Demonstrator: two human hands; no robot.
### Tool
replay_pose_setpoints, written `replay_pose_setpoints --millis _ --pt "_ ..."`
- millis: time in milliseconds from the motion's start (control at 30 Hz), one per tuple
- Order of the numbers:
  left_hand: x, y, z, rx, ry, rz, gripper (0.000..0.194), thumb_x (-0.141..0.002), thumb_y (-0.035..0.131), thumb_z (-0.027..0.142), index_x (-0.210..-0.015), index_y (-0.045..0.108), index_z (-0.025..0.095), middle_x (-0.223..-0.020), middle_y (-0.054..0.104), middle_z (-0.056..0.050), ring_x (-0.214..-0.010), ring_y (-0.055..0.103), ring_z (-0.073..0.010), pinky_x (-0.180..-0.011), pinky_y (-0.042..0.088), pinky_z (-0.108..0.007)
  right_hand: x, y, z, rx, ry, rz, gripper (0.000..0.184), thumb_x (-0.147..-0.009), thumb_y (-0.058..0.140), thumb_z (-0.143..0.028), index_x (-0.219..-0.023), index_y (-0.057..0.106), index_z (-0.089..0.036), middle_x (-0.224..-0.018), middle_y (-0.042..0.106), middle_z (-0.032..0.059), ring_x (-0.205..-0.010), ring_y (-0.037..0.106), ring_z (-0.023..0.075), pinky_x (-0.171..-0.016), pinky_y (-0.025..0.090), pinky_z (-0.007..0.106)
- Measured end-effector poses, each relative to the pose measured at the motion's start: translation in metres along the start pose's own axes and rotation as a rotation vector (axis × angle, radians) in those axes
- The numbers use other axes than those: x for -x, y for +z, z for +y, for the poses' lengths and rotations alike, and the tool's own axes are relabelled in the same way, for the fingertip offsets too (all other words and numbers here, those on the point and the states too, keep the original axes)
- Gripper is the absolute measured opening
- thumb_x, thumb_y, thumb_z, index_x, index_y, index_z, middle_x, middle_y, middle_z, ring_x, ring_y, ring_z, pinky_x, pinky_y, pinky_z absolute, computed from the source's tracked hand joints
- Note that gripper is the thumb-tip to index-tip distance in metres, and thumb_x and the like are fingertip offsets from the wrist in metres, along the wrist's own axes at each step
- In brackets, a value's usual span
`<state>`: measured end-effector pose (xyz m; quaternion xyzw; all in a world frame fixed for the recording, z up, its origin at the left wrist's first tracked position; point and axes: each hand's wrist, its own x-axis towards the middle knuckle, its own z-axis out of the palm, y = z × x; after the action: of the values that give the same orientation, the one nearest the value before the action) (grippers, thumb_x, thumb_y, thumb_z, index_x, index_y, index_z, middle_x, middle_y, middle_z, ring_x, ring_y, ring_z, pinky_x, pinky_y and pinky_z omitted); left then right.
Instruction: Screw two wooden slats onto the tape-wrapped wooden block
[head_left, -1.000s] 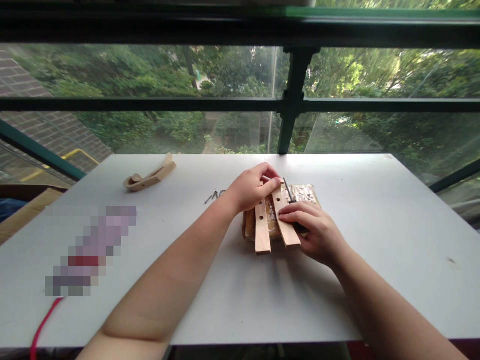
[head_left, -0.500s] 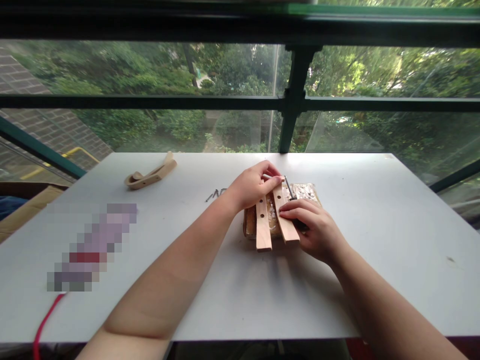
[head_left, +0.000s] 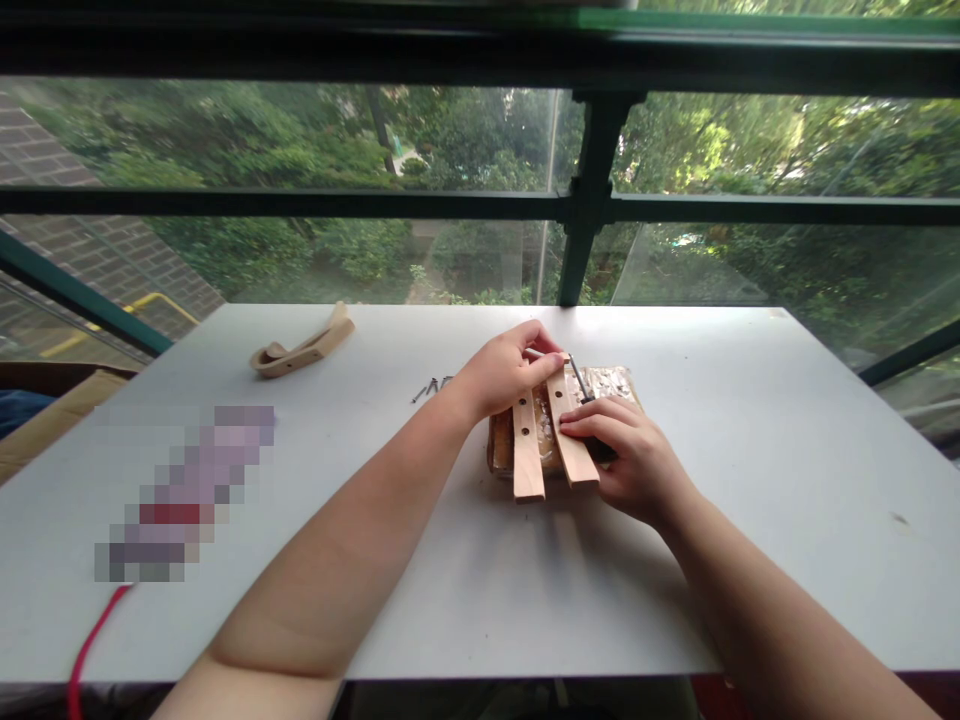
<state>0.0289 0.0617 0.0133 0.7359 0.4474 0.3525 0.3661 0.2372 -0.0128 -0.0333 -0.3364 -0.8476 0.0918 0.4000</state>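
Observation:
Two pale wooden strips with dark round holes, a left one (head_left: 528,465) and a right one (head_left: 577,455), lie over a tape-wrapped brown block (head_left: 611,383), their near ends jutting past its edge. My left hand (head_left: 506,372) is closed at their far ends, its thumb on the right strip's tip; its other fingers are partly hidden. In my right hand (head_left: 637,455) is what looks like a screwdriver (head_left: 577,377), metal shaft pointing away and dark handle mostly covered by the palm. The right fingertips also rest on the right strip.
Several loose screws (head_left: 430,388) lie left of the block on the white table (head_left: 787,500). A curved wooden piece (head_left: 304,348) sits at the back left. Nearer is a blurred-out purplish item (head_left: 199,480) with a red cord (head_left: 94,630). A cardboard box (head_left: 67,415) stands beyond the left edge.
The view has shifted slightly. Both hands keep their hold on the wooden strip and screwdriver, with hardly any visible movement.

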Motion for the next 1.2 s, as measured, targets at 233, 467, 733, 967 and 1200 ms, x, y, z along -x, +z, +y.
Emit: replay_pose_setpoints --millis 233,467,733,967,1200 --pt "0.001 0.002 0.000 -0.043 0.045 0.017 0.023 -0.091 0.062 0.043 -0.100 0.062 0.021 -0.101 0.073 -0.003 -0.091 0.072 -0.0193 -0.079 0.055 -0.031 0.000 0.000 -0.001 -0.020 -0.002 -0.004 0.038 -0.077 0.064 -0.006 -0.109 0.065 -0.025 -0.114 0.071 0.0082 -0.103 0.066 0.0263 -0.090 0.055 0.044" --pt "0.002 0.001 0.001 -0.049 0.050 0.013 0.027 -0.092 0.061 0.045 -0.103 0.062 0.021 -0.105 0.071 -0.005 -0.093 0.070 -0.0200 -0.080 0.055 -0.032 0.001 -0.003 0.000 -0.075 0.008 -0.029 0.047 -0.073 0.063 -0.002 -0.114 0.064 -0.026 -0.115 0.067 0.0091 -0.104 0.064 0.0272 -0.091 0.054 0.045" --pt "0.003 0.001 0.001 -0.052 0.047 0.017 0.028 -0.092 0.060 0.045 -0.105 0.064 0.020 -0.107 0.072 -0.005 -0.094 0.069 -0.0207 -0.082 0.054 -0.033 0.002 -0.009 0.002 -0.235 0.066 0.040 0.065 -0.057 0.050 0.008 -0.113 0.055 -0.024 -0.118 0.058 0.0097 -0.110 0.058 0.0264 -0.092 0.054 0.042" --pt "0.003 0.000 0.000 -0.057 0.066 0.004 0.031 -0.096 0.053 0.047 -0.108 0.065 0.020 -0.110 0.072 -0.006 -0.103 0.067 -0.0225 -0.090 0.050 -0.036 0.003 -0.004 0.002 -0.311 0.197 0.255 0.044 -0.068 0.049 0.008 -0.099 0.060 -0.022 -0.111 0.058 0.0076 -0.100 0.059 0.0225 -0.086 0.052 0.040" --pt "0.010 -0.039 -0.010 0.127 0.077 0.216 0.043 -0.099 0.043 0.054 -0.112 0.065 0.019 -0.123 0.070 -0.009 -0.112 0.066 -0.0224 -0.091 0.052 -0.034 0.002 -0.013 0.005 -0.401 0.335 0.480 0.039 -0.074 0.045 0.005 -0.096 0.061 -0.022 -0.114 0.059 0.0054 -0.088 0.064 0.0180 -0.075 0.054 0.036"
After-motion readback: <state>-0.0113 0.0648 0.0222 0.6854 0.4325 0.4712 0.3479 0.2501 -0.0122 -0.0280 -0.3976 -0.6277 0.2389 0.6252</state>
